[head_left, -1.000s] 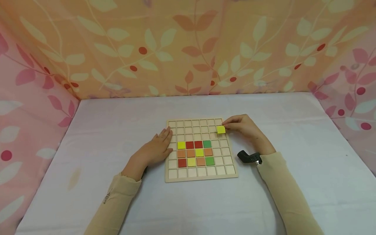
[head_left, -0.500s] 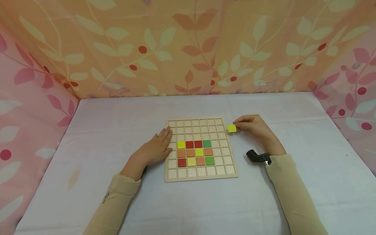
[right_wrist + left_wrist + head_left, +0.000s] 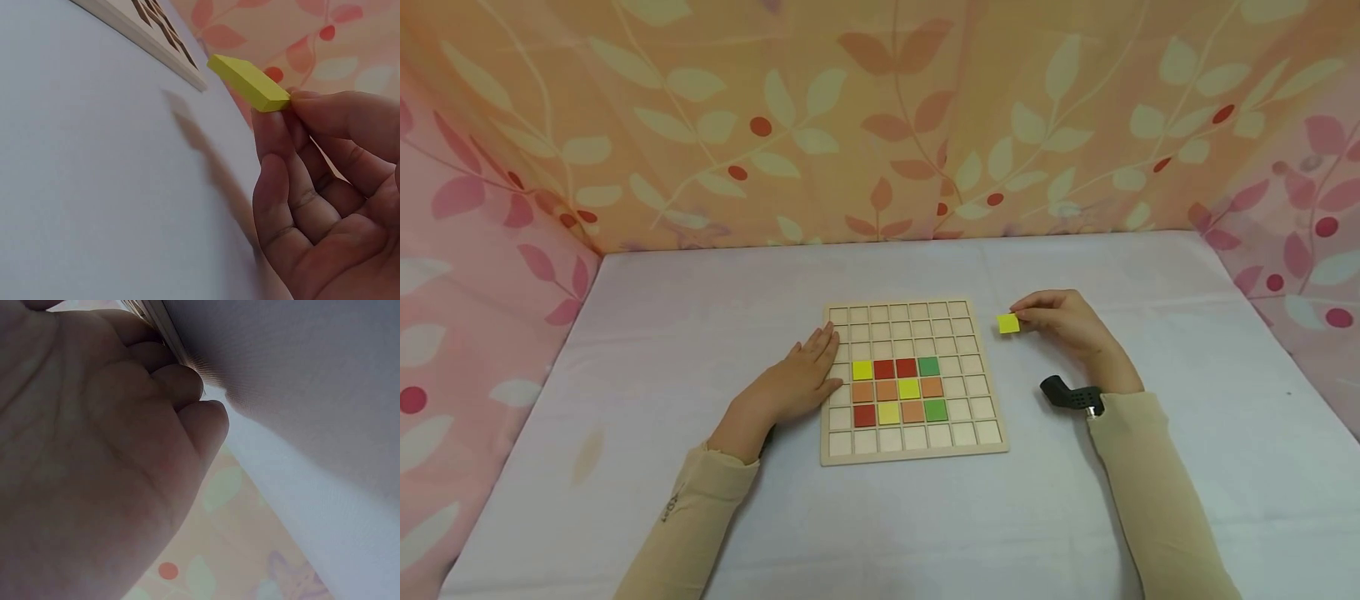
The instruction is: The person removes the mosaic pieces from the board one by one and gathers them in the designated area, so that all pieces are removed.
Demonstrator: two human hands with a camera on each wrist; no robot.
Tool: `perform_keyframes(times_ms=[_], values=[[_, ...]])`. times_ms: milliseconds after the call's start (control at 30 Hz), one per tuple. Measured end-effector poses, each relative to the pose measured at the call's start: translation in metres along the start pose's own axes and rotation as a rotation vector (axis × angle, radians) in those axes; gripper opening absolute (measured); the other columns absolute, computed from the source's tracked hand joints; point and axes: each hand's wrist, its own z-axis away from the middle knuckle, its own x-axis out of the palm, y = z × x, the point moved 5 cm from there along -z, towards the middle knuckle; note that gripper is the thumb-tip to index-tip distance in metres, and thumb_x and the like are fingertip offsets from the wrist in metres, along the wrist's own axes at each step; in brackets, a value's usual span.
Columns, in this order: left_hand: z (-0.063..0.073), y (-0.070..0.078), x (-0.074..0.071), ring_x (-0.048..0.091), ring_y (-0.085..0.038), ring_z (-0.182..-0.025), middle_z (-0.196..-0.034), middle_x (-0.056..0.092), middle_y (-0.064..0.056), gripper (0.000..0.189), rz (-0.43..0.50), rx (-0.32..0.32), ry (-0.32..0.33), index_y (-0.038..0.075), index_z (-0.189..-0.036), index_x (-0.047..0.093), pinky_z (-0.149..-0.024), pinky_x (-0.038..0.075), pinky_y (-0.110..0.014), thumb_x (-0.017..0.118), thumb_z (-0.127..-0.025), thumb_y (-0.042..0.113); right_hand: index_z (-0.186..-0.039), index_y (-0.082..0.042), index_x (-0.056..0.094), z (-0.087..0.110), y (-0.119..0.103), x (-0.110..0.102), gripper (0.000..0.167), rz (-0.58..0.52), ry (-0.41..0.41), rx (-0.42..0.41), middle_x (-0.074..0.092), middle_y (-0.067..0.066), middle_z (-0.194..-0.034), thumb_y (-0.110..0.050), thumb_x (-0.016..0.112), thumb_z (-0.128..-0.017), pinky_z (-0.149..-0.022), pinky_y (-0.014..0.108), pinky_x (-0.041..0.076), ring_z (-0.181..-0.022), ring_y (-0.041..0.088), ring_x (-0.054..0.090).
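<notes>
Between thumb and fingertips, my right hand [image 3: 1063, 327] pinches a flat yellow square tile [image 3: 1008, 323], just right of the board's upper right side. In the right wrist view the yellow tile [image 3: 249, 82] is above the table, its shadow falling on the cloth. My left hand [image 3: 797, 377] lies with fingers extended on the left edge of the wooden grid board [image 3: 917, 443]. From the left wrist, the palm of the left hand [image 3: 106, 437] shows, its fingertips at the board's edge. Three rows of red, yellow, orange and green tiles [image 3: 887, 390] sit in the board's middle cells.
White cloth covers the table [image 3: 910, 533]. A patterned orange curtain [image 3: 880, 125] stands behind it, with pink patterned cloth [image 3: 467, 250] on the left and right. A black camera mount [image 3: 1070, 395] sticks out from the right wrist.
My right hand has moved right with the yellow tile, from over the board's upper right corner to beside the board. The left hand and the tiles on the board stay put.
</notes>
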Motion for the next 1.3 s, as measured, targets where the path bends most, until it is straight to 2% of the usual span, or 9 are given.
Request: perform_keyframes(times_ms=[300,533,733,933,1300], values=[[0.001,0.002,-0.001,0.002,-0.031,-0.143,-0.156,0.0,-0.019,0.067,0.002,0.0,0.006,-0.005,-0.148,0.009,-0.113,0.011,-0.05,0.043,-0.101,0.027,-0.097,0.005,0.071,0.0,0.003,-0.01,0.013,0.033,0.042,0.018,0.069,-0.006,-0.084,0.002,0.061,-0.089,-0.071,0.021,0.054,-0.076,0.008,0.065],[0.0,0.001,-0.001,0.001,-0.031,-0.143,-0.156,-0.001,-0.019,0.067,-0.003,-0.002,-0.002,-0.005,-0.149,0.008,-0.113,0.01,-0.05,0.043,-0.101,0.027,-0.107,0.017,0.062,0.002,0.003,-0.016,0.026,0.16,0.095,0.029,0.068,-0.01,-0.082,-0.001,0.062,-0.089,-0.069,0.019,0.053,-0.075,0.005,0.064],[0.0,0.001,-0.001,0.001,-0.032,-0.143,-0.156,-0.001,-0.019,0.067,0.006,0.002,0.002,-0.005,-0.148,0.008,-0.113,0.01,-0.05,0.044,-0.1,0.026,-0.103,0.012,0.067,0.003,0.005,-0.021,0.021,0.192,0.148,0.044,0.069,-0.007,-0.082,-0.002,0.065,-0.087,-0.066,0.02,0.053,-0.072,0.006,0.064],[0.0,0.0,-0.001,0.001,-0.032,-0.143,-0.156,-0.001,-0.019,0.067,0.011,0.006,0.003,-0.006,-0.148,0.008,-0.113,0.01,-0.05,0.043,-0.101,0.026,-0.108,0.019,0.061,0.004,0.003,-0.019,0.03,0.217,0.152,0.045,0.068,-0.01,-0.081,-0.003,0.064,-0.088,-0.066,0.019,0.053,-0.072,0.004,0.063],[0.001,0.001,-0.001,0.001,-0.031,-0.143,-0.156,-0.001,-0.019,0.067,0.002,0.003,0.002,-0.005,-0.148,0.008,-0.113,0.01,-0.049,0.043,-0.101,0.026,-0.107,0.015,0.064,0.003,0.003,-0.021,0.027,0.352,0.206,0.086,0.068,-0.003,-0.084,-0.005,0.063,-0.089,-0.066,0.016,0.051,-0.072,0.001,0.061]])
